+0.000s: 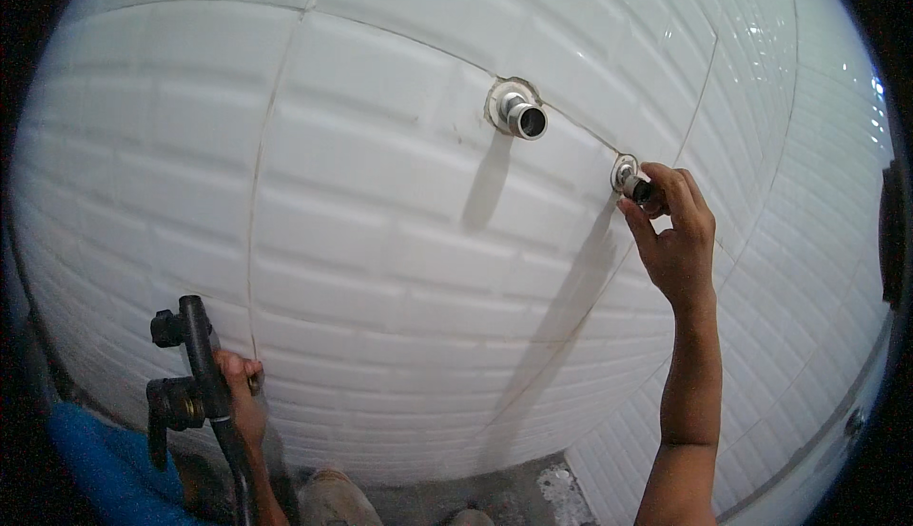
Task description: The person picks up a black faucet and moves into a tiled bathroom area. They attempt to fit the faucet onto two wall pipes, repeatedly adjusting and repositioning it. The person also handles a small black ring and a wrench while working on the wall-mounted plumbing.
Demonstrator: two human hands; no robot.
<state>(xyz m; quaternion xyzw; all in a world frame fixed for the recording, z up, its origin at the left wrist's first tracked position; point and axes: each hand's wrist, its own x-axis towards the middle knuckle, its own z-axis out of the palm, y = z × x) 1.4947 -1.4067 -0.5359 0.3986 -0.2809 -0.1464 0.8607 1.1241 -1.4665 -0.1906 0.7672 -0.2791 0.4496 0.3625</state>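
Right hand (671, 231), right of centre, pinching the wall fitting (631, 182), axis jutting outward. Left hand (240, 395), lower left, gripping black valve (190, 374).

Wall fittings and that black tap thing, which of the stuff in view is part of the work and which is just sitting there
In use:
right hand on the right wall fitting
left hand holding the black mixer tap
left wall fitting, bare

Just around:
white tiled wall
blue cloth
grey floor

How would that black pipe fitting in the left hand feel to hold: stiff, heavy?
The black fitting looks like rigid metal, so probably stiff and fairly heavy. Its side knobs jut out, so it likely won't roll. The left hand wraps it firmly.
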